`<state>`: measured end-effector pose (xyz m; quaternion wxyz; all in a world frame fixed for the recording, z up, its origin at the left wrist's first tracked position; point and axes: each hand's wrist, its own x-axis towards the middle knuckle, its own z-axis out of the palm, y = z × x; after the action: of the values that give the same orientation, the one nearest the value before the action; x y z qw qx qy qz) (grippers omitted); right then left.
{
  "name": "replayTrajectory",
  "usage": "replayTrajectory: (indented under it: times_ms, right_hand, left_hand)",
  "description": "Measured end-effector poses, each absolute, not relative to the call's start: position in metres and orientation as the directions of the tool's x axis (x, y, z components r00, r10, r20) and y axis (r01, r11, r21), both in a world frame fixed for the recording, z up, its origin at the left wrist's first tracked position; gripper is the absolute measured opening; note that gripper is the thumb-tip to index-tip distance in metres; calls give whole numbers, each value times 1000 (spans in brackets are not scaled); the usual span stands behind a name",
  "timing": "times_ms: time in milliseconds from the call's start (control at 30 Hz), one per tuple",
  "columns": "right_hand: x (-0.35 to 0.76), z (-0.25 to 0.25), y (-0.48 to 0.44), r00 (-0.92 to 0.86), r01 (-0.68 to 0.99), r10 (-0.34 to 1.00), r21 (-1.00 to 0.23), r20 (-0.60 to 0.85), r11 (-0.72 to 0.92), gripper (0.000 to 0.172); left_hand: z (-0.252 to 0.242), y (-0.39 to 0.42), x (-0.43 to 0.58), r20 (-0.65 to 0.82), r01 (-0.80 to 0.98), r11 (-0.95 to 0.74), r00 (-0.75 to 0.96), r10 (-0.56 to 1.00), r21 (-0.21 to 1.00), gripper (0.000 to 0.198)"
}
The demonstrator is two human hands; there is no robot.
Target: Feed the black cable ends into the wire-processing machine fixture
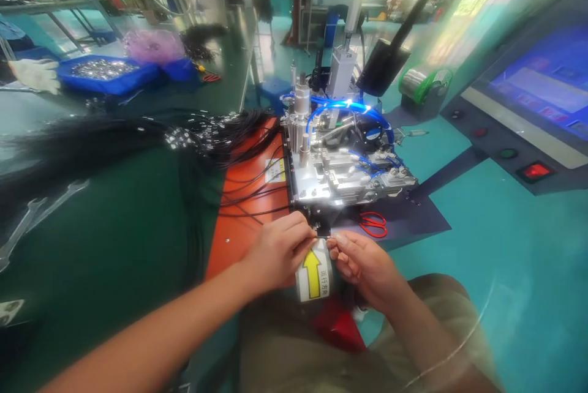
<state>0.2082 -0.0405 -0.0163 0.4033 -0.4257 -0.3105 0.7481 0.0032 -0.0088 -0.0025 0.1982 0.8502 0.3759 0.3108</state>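
My left hand (280,249) is closed in a pinch, with its fingertips just in front of the machine's near edge. Opposite it, my right hand (367,263) pinches too. A short, thin dark wire (323,237) spans the small gap between the two sets of fingertips; its ends are hidden in my fingers. Right below is a rounded part with a white label (312,276) bearing a yellow arrow. The metal machine (340,166) with blue air tubes stands beyond my hands. Several black cables (248,200) run across its orange base plate (234,240) on the left.
A large bundle of black cables (92,142) lies at left, near wrenches (27,224). Red-handled scissors (373,224) rest right of the machine. A control panel (519,117) and a solder-like wire spool (422,84) stand right. A blue tray (108,84) holds small metal parts; a gloved hand (37,74) is beside it.
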Motion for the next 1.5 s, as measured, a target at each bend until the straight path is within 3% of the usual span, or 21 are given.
replayTrajectory:
  times_ms: [400, 600, 1067, 1500]
  right_hand:
    - [207, -12, -36, -196, -161, 925, -920, -325, -358, 25]
    - [208, -10, -27, -164, -54, 977, -988, -138, -148, 17]
    - [223, 9, -28, -236, 113, 941, -969, -243, -222, 34]
    - [215, 8, -23, -249, 97, 958, -988, -140, -119, 19]
  left_hand:
    - [0, -9, 2, 336, 511, -609, 530, 779, 607, 16]
    - [2, -10, 3, 343, 510, -640, 559, 755, 575, 18]
    - [-2, -10, 4, 419, 523, -704, 568, 709, 481, 20]
    - [-1, -10, 3, 389, 538, -679, 561, 730, 499, 19]
